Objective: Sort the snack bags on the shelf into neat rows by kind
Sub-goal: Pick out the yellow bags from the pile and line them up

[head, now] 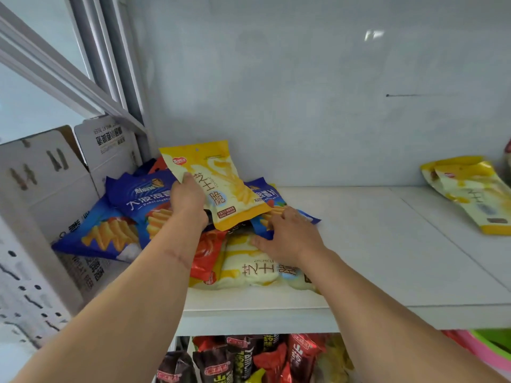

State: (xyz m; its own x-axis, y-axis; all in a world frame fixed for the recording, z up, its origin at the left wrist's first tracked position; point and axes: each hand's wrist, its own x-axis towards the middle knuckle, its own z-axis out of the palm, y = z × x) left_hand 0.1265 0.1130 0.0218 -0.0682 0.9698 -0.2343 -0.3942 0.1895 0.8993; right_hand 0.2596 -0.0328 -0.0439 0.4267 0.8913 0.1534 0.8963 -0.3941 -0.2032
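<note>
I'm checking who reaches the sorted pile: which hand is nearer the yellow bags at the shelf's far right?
Right. The right hand rests on the mixed heap, well left of those yellow bags; the left hand is farther left, holding a yellow bag.

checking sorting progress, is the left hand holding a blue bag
No, the left hand grips a yellow bag lifted above the pile, while the blue bags lie beneath it on the shelf.

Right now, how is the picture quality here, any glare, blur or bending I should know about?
Head view: even, soft light with faint shadows; one small bright glare patch on the back wall. Wide-angle bending curves the shelf edge and stretches both forearms. The yellow bag in the left hand reads fairly sharp; the right hand looks slightly soft, and the corners smear.
</note>
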